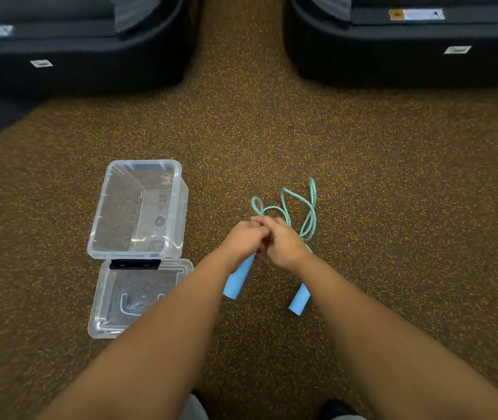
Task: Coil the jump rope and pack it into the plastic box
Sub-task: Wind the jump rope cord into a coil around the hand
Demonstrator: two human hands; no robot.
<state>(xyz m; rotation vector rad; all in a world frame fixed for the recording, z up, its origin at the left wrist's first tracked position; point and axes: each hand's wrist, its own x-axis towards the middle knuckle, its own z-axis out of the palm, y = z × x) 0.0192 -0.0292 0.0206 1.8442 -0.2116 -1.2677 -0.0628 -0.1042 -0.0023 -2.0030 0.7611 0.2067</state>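
A jump rope with a teal cord [302, 207] and two light-blue handles lies at the middle of the speckled floor. My left hand [243, 237] is shut on the left handle [238, 280], which sticks out below my fist. My right hand [284, 242] is closed beside it, touching the left hand, and grips the cord where the loops gather. The second handle [300, 300] shows below my right wrist; whether it is held or resting on the floor I cannot tell. Loose loops of cord spread beyond my knuckles. The clear plastic box [178, 189] stands open to the left.
The box's clear lid [105, 310] lies flat just in front of the box, with a black clip [135, 264] at the edge between them. Two large black machine bases [75, 65] [408, 56] stand at the far left and far right, with a strip of floor between.
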